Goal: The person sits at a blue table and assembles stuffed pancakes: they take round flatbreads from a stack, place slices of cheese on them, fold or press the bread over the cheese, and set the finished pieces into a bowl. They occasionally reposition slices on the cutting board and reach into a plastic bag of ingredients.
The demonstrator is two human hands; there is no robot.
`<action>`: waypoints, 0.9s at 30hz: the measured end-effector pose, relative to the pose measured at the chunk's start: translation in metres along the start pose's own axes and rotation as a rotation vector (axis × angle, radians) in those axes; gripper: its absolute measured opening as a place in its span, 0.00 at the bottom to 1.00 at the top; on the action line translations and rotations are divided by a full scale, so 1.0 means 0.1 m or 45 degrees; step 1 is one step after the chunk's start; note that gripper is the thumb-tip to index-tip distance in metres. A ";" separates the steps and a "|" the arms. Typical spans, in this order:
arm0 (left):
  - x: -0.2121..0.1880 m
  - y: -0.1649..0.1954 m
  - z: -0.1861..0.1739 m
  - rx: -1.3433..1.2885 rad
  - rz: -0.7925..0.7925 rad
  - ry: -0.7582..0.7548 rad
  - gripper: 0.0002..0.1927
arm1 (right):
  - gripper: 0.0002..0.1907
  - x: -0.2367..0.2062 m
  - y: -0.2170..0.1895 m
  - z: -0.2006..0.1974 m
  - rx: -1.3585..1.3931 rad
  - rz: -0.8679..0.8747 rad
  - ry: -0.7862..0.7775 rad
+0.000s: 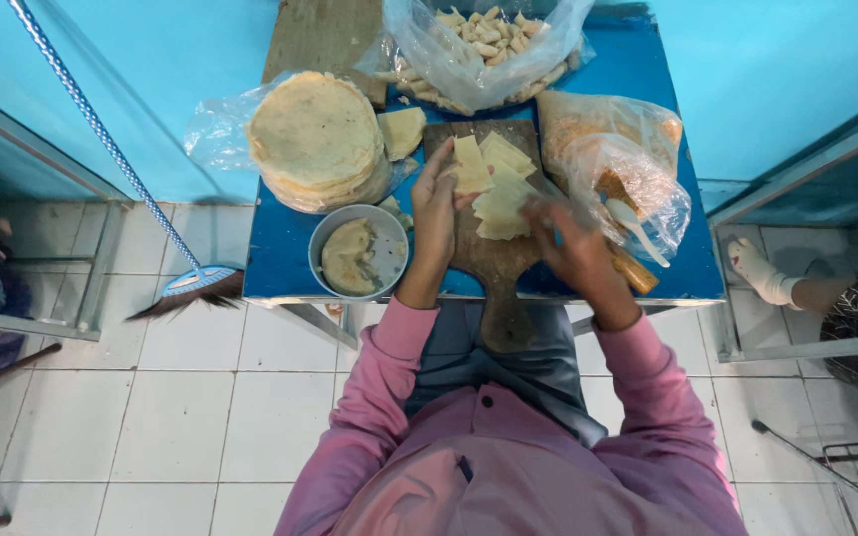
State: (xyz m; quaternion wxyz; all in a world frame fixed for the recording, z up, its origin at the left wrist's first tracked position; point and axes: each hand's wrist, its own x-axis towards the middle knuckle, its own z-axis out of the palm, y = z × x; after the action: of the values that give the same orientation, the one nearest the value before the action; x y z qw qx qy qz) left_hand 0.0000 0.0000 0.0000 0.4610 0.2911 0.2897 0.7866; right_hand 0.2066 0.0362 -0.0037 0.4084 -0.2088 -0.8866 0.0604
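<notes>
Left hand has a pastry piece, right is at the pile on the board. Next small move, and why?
Probably bring the right hand over to the pastry piece that the left hand holds up. That piece is lifted clear of the cutting board, while the right hand, blurred, sits at the edge of the pile of cut pieces.

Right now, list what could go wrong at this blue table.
1. The cutting board has its handle hanging past the table edge; a bump might tip it.
2. The left hand holds one thin cut wrapper, which may tear.
3. The metal bowl sits near the edge and could get knocked off.
</notes>
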 end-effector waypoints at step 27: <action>-0.79 0.12 -0.08 0.551 0.272 -0.130 0.35 | 0.30 0.71 -0.09 -0.12 1.206 0.561 -0.515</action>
State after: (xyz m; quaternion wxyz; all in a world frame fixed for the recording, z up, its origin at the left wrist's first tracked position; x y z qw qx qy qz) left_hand 0.0191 -0.0770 -0.0115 0.3161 0.4514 0.3954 0.7348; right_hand 0.1717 0.0569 0.0560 0.2572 -0.1670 -0.7586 0.5749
